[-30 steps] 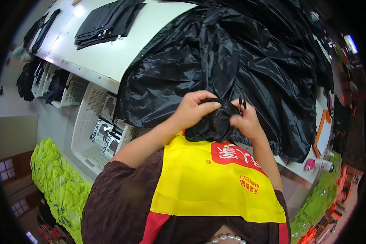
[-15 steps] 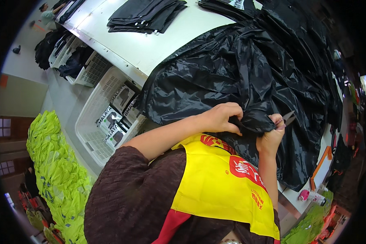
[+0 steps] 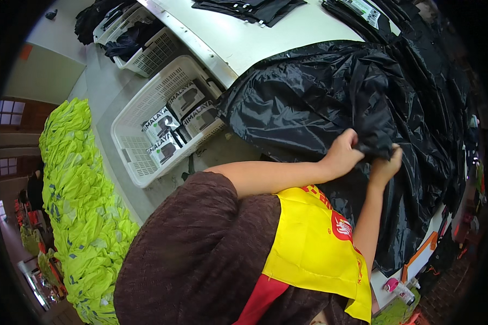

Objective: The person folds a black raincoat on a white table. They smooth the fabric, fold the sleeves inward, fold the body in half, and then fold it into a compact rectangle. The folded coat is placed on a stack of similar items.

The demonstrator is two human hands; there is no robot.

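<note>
A large, glossy black garment [image 3: 298, 103] lies spread and wrinkled over the table in front of me. Its gathered dark end [image 3: 375, 132] is bunched up between my hands. My left hand [image 3: 341, 157] closes on the near left side of this bunch, thumb and fingers pressed together. On its right side, my right hand [image 3: 386, 167] is wrapped round the cloth from below, with part of its fingers hidden by the folds. No scissors show in the right hand now.
Left of the table stands a white basket [image 3: 129, 154] with printed packages; another basket [image 3: 146, 60] with dark cloth is beyond. Lime-yellow garments [image 3: 81, 216] heap at far left. Folded black garments [image 3: 249, 10] lie on the white table [image 3: 287, 33]. A pink-capped bottle [image 3: 400, 291] stands at lower right.
My left hand has gone from a wide-open thumb-and-finger gap to closing on the cloth. The small scissors that stuck out of my right hand are out of sight. The view has shifted.
</note>
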